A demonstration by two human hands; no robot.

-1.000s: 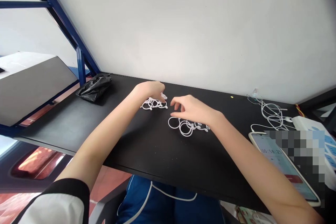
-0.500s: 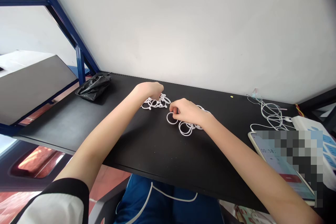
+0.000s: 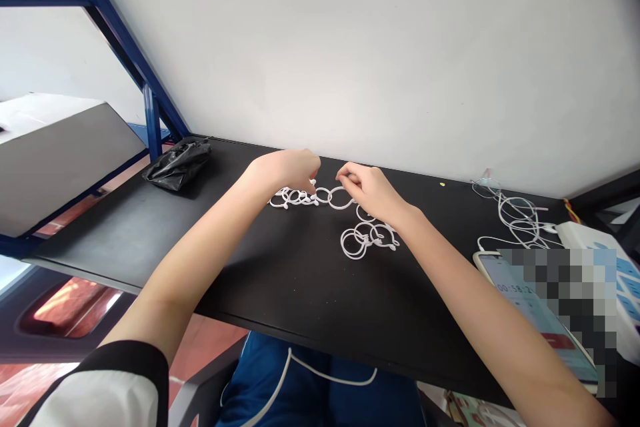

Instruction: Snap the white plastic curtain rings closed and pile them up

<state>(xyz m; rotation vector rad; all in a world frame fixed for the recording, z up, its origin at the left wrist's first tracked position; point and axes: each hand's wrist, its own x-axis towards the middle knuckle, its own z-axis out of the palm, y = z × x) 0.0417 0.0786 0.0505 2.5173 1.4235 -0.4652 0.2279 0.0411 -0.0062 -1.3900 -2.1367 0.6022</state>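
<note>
White curtain rings with small eyelets lie on the black tabletop. My left hand (image 3: 290, 170) is over the left cluster of rings (image 3: 295, 199), its thumb and bent fingers apart; part of the cluster is hidden behind it. My right hand (image 3: 369, 190) hovers just above a larger ring (image 3: 341, 207), which lies flat and overlaps a ring to its left. The thumb and fingers of that hand are curved, with a small gap between them and no ring visible inside. More rings (image 3: 355, 257) lie in a loose group below the right hand, some partly covered by the wrist.
A crumpled black plastic bag (image 3: 179, 163) sits at the far left of the table. On the right are tangled white cables (image 3: 517, 213), a phone (image 3: 535, 320) and a white power strip (image 3: 590, 237). A pale wall (image 3: 350, 67) rises behind the table (image 3: 300, 280).
My right hand has moved up and slightly right. A large ring now lies between the two groups, beside the left cluster. My left hand has shifted a little right, its thumb and fingers spreading.
</note>
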